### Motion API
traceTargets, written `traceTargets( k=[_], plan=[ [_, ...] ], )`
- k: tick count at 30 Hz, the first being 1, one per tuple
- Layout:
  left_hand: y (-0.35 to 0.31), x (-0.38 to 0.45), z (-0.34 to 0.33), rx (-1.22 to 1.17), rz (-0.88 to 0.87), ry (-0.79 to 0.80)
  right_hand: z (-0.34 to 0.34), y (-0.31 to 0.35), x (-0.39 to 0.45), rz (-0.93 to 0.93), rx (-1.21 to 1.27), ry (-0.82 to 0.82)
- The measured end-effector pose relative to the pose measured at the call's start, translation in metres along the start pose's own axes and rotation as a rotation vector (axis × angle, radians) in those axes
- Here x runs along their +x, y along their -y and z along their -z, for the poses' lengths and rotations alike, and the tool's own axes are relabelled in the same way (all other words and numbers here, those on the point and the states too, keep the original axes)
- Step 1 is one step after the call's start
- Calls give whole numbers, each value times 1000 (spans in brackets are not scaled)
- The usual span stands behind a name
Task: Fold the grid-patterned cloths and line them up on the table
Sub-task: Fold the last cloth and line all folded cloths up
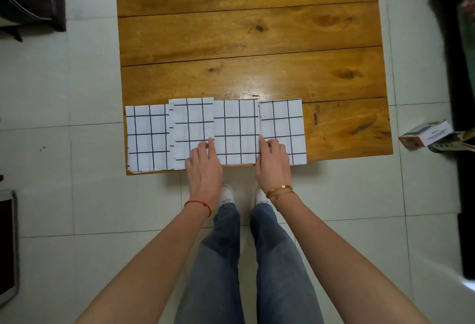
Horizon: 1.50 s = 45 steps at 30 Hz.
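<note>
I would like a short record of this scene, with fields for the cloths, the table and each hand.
cloths: four folded white cloths with dark grid lines, side by side in a row
place: near edge of the brown wooden plank table
row: second from left sits slightly farther back
left hand: fingertips on the second and third cloths' seam
right hand: fingertips on the third and fourth cloths' seam
</note>
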<state>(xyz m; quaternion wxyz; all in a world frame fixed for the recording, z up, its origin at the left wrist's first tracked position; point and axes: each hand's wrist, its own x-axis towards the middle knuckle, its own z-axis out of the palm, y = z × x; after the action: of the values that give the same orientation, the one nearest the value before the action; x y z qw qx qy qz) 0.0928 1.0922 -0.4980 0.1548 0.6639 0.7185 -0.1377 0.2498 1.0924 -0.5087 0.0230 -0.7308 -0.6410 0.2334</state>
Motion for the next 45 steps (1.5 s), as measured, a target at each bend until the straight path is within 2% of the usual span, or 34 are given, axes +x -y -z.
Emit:
traceTargets(
  k=[9,15,18,22,26,31,40,45],
  plan=[
    [7,3,-1,-45,-75,50,-3,3,1,-28,57,-4],
    [32,5,12,-95,-36,1,2,25,0,-28,172,-123],
    [57,11,15,-91,26,-30,-2,51,6,87,288,-69],
    [81,22,16,-75,76,-29,-11,87,19,111,422,65],
    [92,30,15,-90,72,1,-22,102,28,44,365,118],
    [95,33,14,-121,48,53,-28,108,32,-1,254,100],
    [104,36,12,-130,0,82,-30,115,31,-29,285,110],
    [113,34,17,-152,-8,69,-27,121,25,-5,199,14]
  ],
)
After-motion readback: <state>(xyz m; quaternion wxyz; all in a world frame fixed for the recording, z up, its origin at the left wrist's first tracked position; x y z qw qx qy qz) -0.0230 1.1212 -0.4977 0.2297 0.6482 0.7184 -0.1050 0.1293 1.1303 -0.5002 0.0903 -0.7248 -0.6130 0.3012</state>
